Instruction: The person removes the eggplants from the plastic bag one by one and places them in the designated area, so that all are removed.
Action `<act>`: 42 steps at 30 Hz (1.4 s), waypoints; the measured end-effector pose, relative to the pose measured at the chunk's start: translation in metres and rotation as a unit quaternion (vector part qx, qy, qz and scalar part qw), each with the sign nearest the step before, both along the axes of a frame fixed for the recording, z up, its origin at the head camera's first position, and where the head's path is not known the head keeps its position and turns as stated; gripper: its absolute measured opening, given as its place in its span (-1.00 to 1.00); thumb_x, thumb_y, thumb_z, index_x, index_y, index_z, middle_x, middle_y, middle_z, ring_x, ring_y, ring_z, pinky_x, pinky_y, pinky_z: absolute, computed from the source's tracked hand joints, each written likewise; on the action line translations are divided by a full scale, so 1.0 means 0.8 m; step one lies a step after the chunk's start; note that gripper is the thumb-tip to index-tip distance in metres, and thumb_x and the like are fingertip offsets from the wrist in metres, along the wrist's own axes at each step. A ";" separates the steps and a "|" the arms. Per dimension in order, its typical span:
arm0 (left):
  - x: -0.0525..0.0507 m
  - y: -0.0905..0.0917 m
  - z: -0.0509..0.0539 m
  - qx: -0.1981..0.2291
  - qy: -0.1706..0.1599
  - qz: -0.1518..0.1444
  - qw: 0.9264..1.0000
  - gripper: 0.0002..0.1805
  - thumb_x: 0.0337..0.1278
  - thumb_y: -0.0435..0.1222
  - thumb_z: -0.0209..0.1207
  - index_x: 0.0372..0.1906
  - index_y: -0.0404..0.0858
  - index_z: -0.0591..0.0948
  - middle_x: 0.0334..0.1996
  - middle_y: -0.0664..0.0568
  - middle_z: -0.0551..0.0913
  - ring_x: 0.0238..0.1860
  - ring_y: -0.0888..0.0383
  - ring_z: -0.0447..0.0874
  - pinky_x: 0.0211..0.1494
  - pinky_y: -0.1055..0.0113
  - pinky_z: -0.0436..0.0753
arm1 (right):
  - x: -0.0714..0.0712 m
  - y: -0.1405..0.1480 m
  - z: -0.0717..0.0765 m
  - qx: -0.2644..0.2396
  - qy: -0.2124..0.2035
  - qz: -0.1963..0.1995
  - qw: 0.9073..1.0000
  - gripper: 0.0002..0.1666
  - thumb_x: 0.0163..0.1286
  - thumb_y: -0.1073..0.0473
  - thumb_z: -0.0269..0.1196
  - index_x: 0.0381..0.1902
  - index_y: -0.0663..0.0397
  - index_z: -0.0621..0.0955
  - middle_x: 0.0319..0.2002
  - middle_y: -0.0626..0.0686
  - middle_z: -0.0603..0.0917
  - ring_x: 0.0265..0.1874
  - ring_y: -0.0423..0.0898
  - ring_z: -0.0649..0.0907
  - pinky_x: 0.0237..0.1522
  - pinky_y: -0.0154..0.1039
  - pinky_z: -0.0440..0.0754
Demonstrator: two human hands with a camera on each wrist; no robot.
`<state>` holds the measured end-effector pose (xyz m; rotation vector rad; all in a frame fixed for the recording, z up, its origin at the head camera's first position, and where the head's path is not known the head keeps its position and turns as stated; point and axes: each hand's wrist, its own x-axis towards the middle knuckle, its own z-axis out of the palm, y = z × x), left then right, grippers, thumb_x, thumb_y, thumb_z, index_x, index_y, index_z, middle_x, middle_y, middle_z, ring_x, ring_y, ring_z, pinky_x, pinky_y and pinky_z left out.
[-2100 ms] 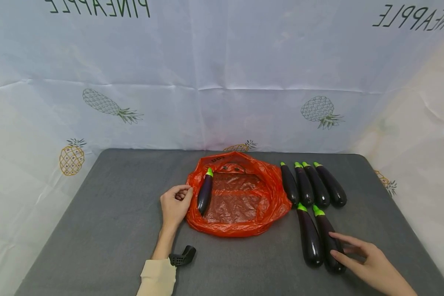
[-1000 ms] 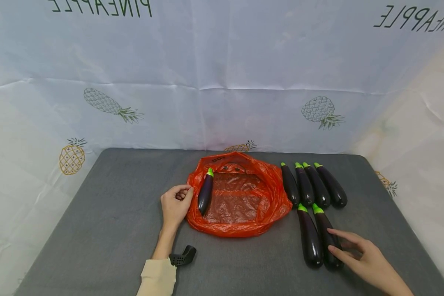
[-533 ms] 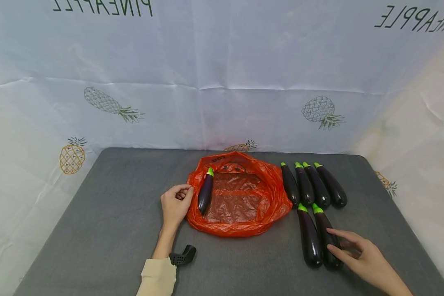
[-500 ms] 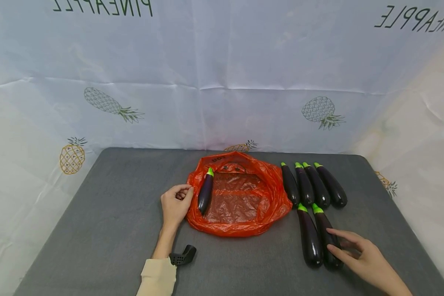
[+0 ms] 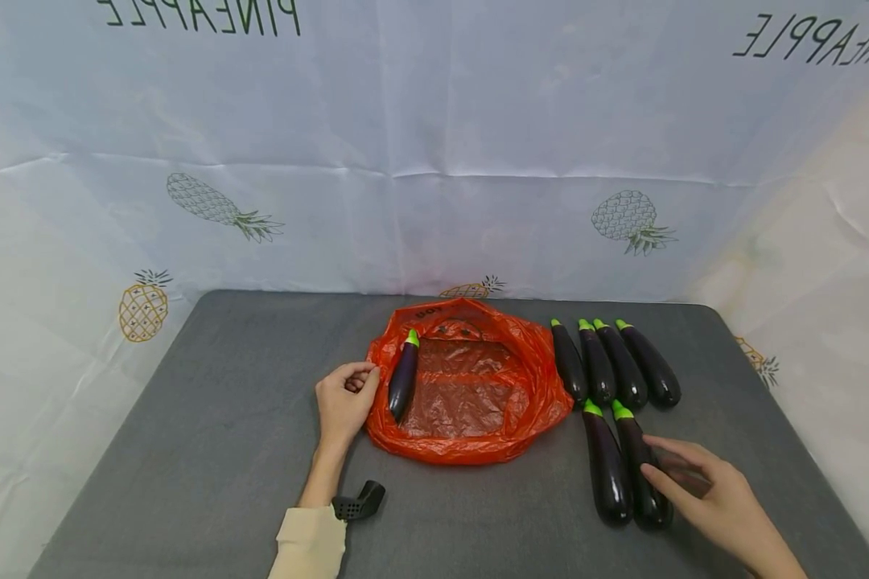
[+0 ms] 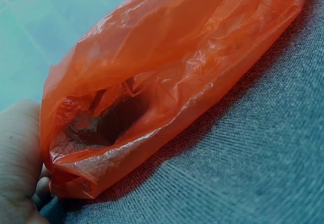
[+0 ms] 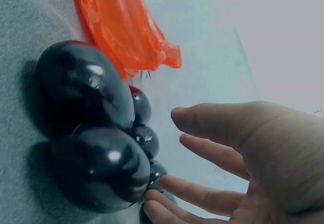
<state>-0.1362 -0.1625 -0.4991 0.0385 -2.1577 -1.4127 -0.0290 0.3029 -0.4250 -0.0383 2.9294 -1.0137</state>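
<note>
An orange-red plastic bag (image 5: 463, 453) lies with its mouth spread wide on the grey table. One dark purple eggplant (image 5: 403, 381) with a green cap rests inside, along the left wall. My left hand (image 5: 343, 406) pinches the bag's left rim between thumb and fingers; the left wrist view shows the hand (image 6: 19, 158) against the bag's edge. To the right, my right hand (image 5: 720, 503) hovers beside the nearest right eggplant (image 5: 637, 466), fingers spread. In the right wrist view, the thumb and fingers stand apart from that eggplant (image 7: 104, 171).
Another eggplant (image 5: 607, 474) lies just left of the one by my right hand. Several more eggplants (image 5: 624, 370) form a back row right of the bag. A black wrist mount (image 5: 360, 500) sits on the left forearm. A pineapple-print cloth (image 5: 434, 225) hangs behind the table.
My right hand has shifted slightly and its fingers now stand a little off the eggplant they lay along before. The left hand, the bag and the eggplants stay put.
</note>
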 end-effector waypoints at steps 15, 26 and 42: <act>0.000 0.001 0.000 0.002 0.002 -0.002 1.000 -0.85 0.16 -0.35 0.40 -0.36 -0.42 0.77 -0.55 -0.12 0.75 -0.56 0.40 0.51 -0.42 0.65 0.49 | -0.004 -0.047 0.015 -0.111 0.137 -0.029 0.984 -0.54 0.30 0.35 0.42 0.16 0.23 0.66 -0.03 -0.52 0.62 -0.15 -0.58 0.63 -0.17 -0.66 0.60; 0.001 0.000 -0.002 0.005 -0.003 0.000 1.000 -0.81 0.16 -0.33 0.41 -0.36 -0.44 0.77 -0.55 -0.12 0.75 -0.56 0.40 0.51 -0.41 0.64 0.50 | -0.025 -0.093 0.025 -0.156 0.164 0.073 0.971 -0.51 0.26 0.46 0.40 0.15 0.13 0.67 0.02 -0.39 0.65 -0.13 -0.44 0.68 -0.14 -0.58 0.66; -0.001 -0.001 -0.002 0.002 -0.002 0.000 1.000 -0.84 0.16 -0.35 0.40 -0.36 -0.42 0.77 -0.56 -0.11 0.74 -0.56 0.40 0.50 -0.41 0.64 0.50 | -0.048 -0.162 0.033 -0.196 0.119 0.111 0.967 -0.60 0.35 0.27 0.39 0.14 0.01 0.69 -0.01 0.16 0.71 -0.15 -0.29 0.72 -0.15 -0.42 0.74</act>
